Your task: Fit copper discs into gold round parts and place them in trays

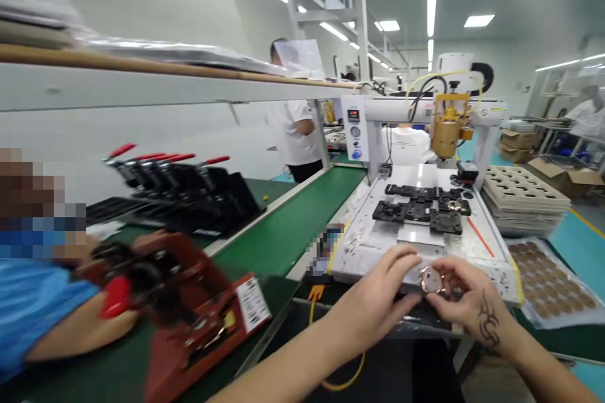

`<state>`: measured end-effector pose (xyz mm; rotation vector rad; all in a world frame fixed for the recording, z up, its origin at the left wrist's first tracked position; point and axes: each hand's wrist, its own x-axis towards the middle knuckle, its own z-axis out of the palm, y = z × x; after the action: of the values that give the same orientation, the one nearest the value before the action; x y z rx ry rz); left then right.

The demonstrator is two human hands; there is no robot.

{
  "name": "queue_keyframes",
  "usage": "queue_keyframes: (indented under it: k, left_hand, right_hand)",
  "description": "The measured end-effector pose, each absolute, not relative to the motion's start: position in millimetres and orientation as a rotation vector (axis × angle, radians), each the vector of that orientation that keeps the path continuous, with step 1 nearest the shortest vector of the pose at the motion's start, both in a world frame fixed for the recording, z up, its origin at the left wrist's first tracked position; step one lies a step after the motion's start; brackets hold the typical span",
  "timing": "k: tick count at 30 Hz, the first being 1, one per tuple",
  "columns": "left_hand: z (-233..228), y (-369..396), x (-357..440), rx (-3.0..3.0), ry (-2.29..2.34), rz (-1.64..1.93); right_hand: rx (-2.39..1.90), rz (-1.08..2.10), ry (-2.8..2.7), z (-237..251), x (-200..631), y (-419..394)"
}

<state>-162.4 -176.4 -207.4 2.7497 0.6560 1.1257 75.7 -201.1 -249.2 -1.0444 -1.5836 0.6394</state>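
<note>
**Copper-toned disc pinched at the bench edge**

Held between both hands: a small round disc (431, 279), coppery at the rim with a paler face. Pinched on its left edge by the thumb and fingertips of the left hand (378, 308), and on its right edge by the curled fingers of the right hand (467, 302). Neither hand spread flat; both closed lightly around the part.

Poised just over the near rim of the white machine bed (378, 245), well short of the black fixtures (420, 208) that sit under the brass nozzle head (449, 123).

Probably best handled so:
- Grip by the rim only, fingertips off the face, since fine detail there looks easy to smudge or bend.
- Turn the disc with one hand while the other steadies it, never loosening both at once; a drop here could roll off the bed.
- Work low over the bed rather than out over the gap.
- Stay clear of the green belt (293, 227) and the red clamp jig (198, 308) at the left, where a co-worker's arm (70, 334) rests.

Too small and blurred to tell which face points up.
</note>
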Motion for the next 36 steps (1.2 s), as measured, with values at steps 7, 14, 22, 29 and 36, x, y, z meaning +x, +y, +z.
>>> queue_keyframes:
  k: [7, 14, 22, 29, 36]
  left_hand:
    - [-134.4, -35.5, -20.9, 2.727, 0.909, 0.670]
    - [-123.2, 38.0, 35.2, 2.695, 1.063, 0.037]
    - [-119.1, 29.8, 40.8, 2.587, 1.073, 0.226]
    - [-107.4, -13.1, -38.4, 2.352, 0.951, 0.794]
    - [-113.4, -76.7, -105.7, 2.183, 0.875, 0.998]
  right_hand:
    - [-1.174, 0.351, -1.289, -219.6, 170.3, -205.8]
    - [-1.203, 0.389, -1.191, -239.9, 242.8, -229.7]
    - [-1.228, 0.289, -1.482, -224.1, 257.4, -139.8]
    - [-1.229, 0.358, -1.876, -201.8, 229.6, -27.1]
    - [-1.282, 0.331, -2.175, -198.4, 233.7, 4.7]
